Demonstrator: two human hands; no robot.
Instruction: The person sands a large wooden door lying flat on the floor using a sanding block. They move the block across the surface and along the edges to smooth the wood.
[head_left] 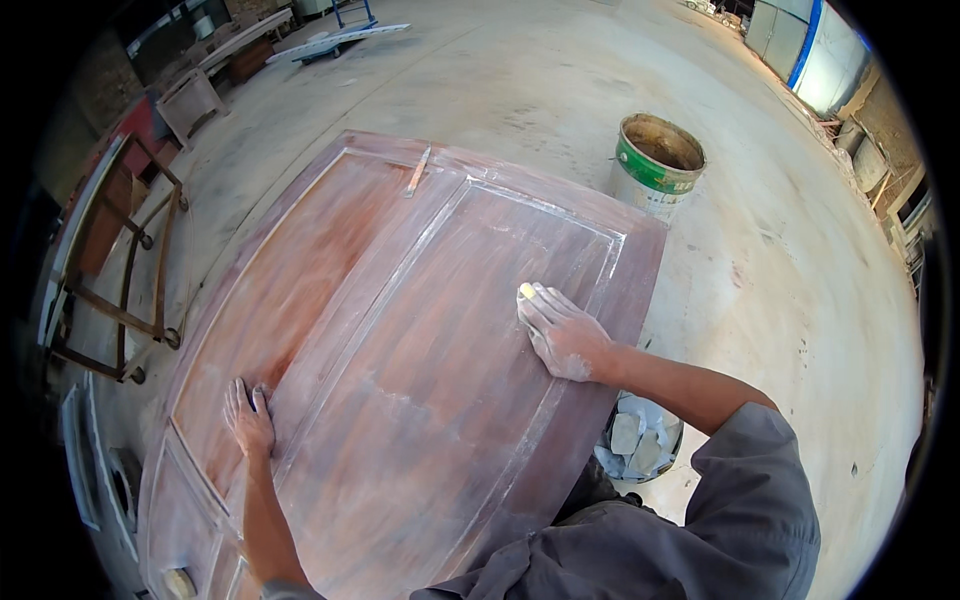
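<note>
1) Wooden door [400, 400], reddish brown and dusted white, lying face up in front of the person, the floor [800, 330] showing around it; it looks heavy and stiff, so best taken by opposite outer edges; the dust may make its face slippery, and the raised mouldings look easier to chip than the flat parts;
2) Metal rack [118, 313] on small wheels, well apart at the left;
3) Bucket [640, 172] with a green band, beyond the door's far right corner;
4) Dark tub [676, 450] with pale pieces [626, 434] in it, near the right edge;
5) Left hand [250, 425], grip released, palm down on the left panel;
6) Right hand [565, 335], dusty, fingers together on the larger panel; cannot tell whether its grip is holding anything;
7) Slim tool [418, 172], lying at the far end;
8) Small block [179, 583], at the near left;
9) Yellow bit [527, 290] at a right fingertip, held or worn, cannot tell
</note>
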